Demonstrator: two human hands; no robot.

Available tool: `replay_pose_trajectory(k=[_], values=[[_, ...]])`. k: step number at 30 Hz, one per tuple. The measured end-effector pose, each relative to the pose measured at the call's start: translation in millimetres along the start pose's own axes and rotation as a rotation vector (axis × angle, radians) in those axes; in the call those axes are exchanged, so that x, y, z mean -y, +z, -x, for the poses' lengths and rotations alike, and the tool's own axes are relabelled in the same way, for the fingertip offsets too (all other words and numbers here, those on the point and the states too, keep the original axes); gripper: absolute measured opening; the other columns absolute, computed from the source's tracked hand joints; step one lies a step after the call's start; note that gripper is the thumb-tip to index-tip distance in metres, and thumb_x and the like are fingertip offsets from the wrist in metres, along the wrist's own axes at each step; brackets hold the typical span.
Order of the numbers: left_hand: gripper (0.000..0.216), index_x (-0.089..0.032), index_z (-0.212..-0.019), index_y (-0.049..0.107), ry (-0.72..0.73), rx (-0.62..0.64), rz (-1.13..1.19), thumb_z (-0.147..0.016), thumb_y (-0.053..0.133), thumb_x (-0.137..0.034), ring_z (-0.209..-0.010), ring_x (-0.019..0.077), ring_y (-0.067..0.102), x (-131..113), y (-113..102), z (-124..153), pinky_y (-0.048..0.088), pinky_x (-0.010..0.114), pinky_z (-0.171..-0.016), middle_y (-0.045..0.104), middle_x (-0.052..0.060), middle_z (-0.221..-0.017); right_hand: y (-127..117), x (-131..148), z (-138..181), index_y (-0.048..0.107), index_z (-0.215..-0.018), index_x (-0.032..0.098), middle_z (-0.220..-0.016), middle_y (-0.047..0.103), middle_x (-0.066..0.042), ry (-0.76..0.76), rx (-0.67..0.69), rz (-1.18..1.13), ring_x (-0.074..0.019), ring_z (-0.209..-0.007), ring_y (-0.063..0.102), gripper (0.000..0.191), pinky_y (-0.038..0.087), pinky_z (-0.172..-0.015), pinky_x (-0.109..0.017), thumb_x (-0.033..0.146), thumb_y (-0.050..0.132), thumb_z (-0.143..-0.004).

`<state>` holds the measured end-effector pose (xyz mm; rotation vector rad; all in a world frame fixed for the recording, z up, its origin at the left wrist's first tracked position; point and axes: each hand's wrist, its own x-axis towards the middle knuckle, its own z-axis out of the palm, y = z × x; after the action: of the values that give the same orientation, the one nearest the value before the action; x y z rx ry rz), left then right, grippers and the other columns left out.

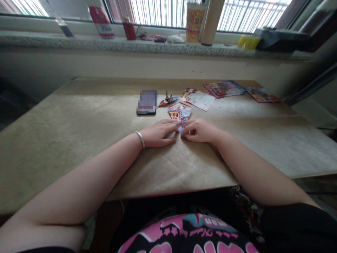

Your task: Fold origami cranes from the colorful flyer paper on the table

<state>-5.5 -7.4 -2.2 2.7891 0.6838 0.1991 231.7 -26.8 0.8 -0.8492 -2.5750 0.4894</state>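
Note:
A folded sheet of printed paper [174, 115] lies on the table between my hands, its narrow point toward me and its wider part away. My left hand [161, 133] rests flat, palm down, with its fingertips on the paper's left side and the thumb apart. On the other side, my right hand [198, 130] pinches the paper's near right edge between thumb and fingers. Just beyond the paper stands a small folded paper figure [168, 100] with upright points. A phone [147, 102] lies to its left.
Loose printed flyers [201, 99] and two stacks, one of leaflets [226, 88] and one of cards [262, 95], lie toward the back right. Along the windowsill [158, 46] stand a patterned cup [195, 23], a tall cylinder [212, 21], a red-labelled bottle [101, 21] and a yellow item [248, 42].

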Motion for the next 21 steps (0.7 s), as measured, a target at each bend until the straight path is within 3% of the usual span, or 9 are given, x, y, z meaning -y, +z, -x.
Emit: replay_pose_trajectory(k=[6, 9, 11, 13, 17, 21], values=[[0.035, -0.016, -0.116, 0.06, -0.002, -0.012, 0.023, -0.087, 0.054, -0.035, -0.138, 0.0274, 0.039, 0, 0, -1, 0.031, 0.043, -0.116, 0.042, 0.013, -0.15, -1, -1, 1, 0.077, -0.086, 0.02, -0.088, 0.072, -0.004, -0.031, 0.01, -0.075, -0.013, -0.074, 0.064, 0.023, 0.05, -0.071, -0.025, 0.014, 0.057, -0.077], [0.035, -0.017, -0.116, 0.06, 0.009, -0.027, 0.036, -0.087, 0.055, -0.035, -0.138, 0.0272, 0.039, 0, 1, 0, 0.031, 0.044, -0.116, 0.043, 0.013, -0.15, -1, -8, 1, 0.077, -0.085, 0.02, -0.086, 0.07, -0.005, 0.055, -0.133, -0.02, -0.0142, -0.076, 0.062, 0.021, 0.05, -0.072, -0.027, 0.018, 0.056, -0.08], [0.034, -0.017, -0.116, 0.06, 0.02, -0.032, 0.046, -0.086, 0.056, -0.033, -0.138, 0.0263, 0.039, 1, 1, 0, 0.031, 0.044, -0.116, 0.042, 0.013, -0.15, -1, -14, 1, 0.076, -0.087, 0.019, -0.089, 0.07, -0.007, 0.122, -0.268, 0.08, -0.0178, -0.086, 0.063, 0.022, 0.05, -0.082, -0.032, 0.02, 0.055, -0.082], [0.033, -0.017, -0.116, 0.059, 0.027, -0.029, 0.049, -0.086, 0.056, -0.032, -0.14, 0.0257, 0.037, 1, 1, 1, 0.03, 0.044, -0.116, 0.041, 0.012, -0.151, -1, -20, 2, 0.076, -0.095, 0.019, -0.098, 0.071, -0.008, 0.205, -0.308, 0.168, -0.0203, -0.094, 0.063, 0.024, 0.048, -0.091, -0.036, 0.024, 0.055, -0.084], [0.03, -0.018, -0.112, 0.061, -0.005, -0.021, 0.021, -0.088, 0.054, -0.035, -0.146, 0.0281, 0.025, 0, 1, 1, 0.025, 0.049, -0.118, 0.035, 0.011, -0.155, 0, -27, 1, 0.074, -0.108, 0.019, -0.114, 0.069, -0.011, 0.37, -0.236, 0.304, -0.0253, -0.108, 0.059, 0.031, 0.045, -0.1, -0.042, 0.032, 0.054, -0.087], [0.03, -0.019, -0.111, 0.062, -0.01, -0.021, 0.006, -0.088, 0.054, -0.037, -0.144, 0.0288, 0.029, 0, 2, 0, 0.024, 0.05, -0.117, 0.036, 0.012, -0.154, 0, -28, -1, 0.07, -0.117, 0.017, -0.123, 0.066, -0.011, 0.489, -0.198, 0.408, -0.0289, -0.117, 0.053, 0.04, 0.042, -0.103, -0.044, 0.038, 0.05, -0.089]])
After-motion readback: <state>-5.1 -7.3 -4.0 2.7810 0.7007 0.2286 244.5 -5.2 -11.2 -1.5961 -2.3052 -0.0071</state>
